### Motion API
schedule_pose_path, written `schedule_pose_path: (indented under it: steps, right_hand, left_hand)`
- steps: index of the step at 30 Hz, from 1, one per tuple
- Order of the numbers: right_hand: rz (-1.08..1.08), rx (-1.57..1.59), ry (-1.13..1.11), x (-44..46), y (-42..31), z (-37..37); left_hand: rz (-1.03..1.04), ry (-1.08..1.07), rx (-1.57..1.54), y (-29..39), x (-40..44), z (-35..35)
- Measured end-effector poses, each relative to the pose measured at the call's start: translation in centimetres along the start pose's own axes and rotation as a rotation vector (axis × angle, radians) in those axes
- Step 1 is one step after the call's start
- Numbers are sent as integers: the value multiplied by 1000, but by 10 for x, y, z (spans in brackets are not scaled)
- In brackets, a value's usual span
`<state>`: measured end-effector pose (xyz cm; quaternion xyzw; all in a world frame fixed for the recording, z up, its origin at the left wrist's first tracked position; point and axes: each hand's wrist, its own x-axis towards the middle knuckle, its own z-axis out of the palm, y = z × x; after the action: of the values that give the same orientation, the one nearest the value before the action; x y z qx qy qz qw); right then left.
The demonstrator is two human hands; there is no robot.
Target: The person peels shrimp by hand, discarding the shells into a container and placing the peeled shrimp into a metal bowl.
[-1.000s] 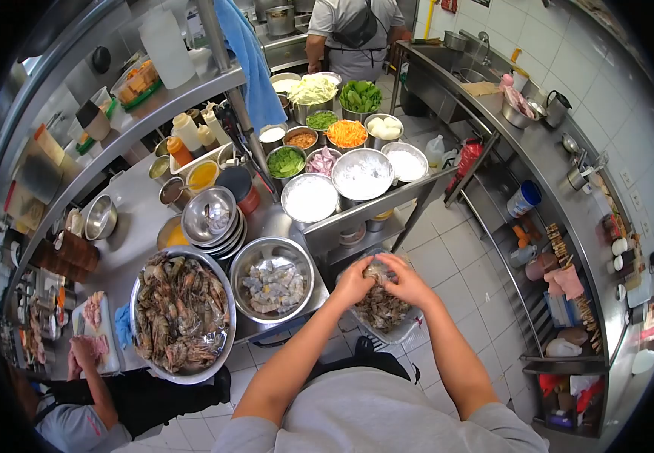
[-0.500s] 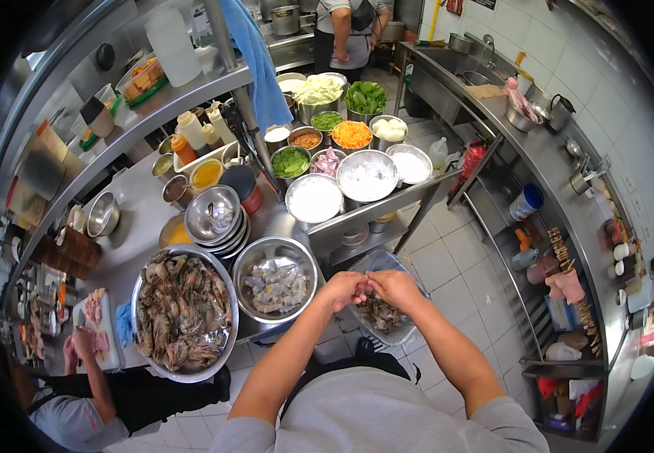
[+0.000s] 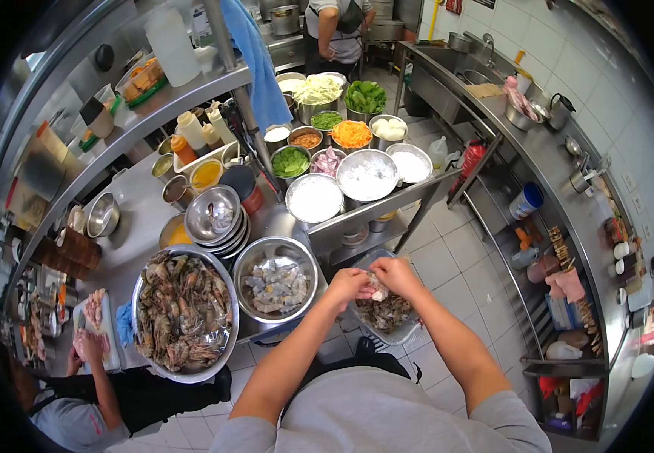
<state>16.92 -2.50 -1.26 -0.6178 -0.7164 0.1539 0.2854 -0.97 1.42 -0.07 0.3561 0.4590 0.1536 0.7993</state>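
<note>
Both hands are close together over a clear plastic tub [image 3: 410, 332] of shrimp shells and heads [image 3: 383, 313]. My left hand [image 3: 352, 287] pinches a pale, partly peeled shrimp [image 3: 377, 286], and my right hand [image 3: 393, 275] has its fingers closed at the shrimp's upper side. To the left, a steel bowl [image 3: 308, 260] contains several peeled grey shrimp [image 3: 274, 288]. Farther left, a large steel basin [image 3: 230, 343] is heaped with whole, unpeeled shrimp [image 3: 183, 306].
Stacked steel bowls [image 3: 210, 215] stand behind the shrimp. Pots of shredded carrot [image 3: 352, 134], greens and white powder [image 3: 367, 175] fill the counter ahead. A co-worker [image 3: 78, 408] handles meat on a cutting board [image 3: 104, 321] at left; another person [image 3: 334, 34] stands at the back.
My hands have moved slightly apart, and a pale shrimp now shows between them. The left co-worker's hands have shifted over the meat. The person at the back has turned and moved slightly.
</note>
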Motion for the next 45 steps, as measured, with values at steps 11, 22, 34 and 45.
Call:
schedule_pose_path:
  steps: [11,22,34,45]
  right_hand:
    - [467,915,-207,-8,1,-14]
    - [277,417,62,-3,-41,-10]
    - [332,460,-47,0,-39,-3]
    - [500,739,31,3,-18,25]
  left_hand:
    - [540,64,81,3,-5,-2]
    - [374,76,-200,-21,3,-2]
    - [473,219,-54,-31,5,0]
    - [595,308,277,-30,5,-4]
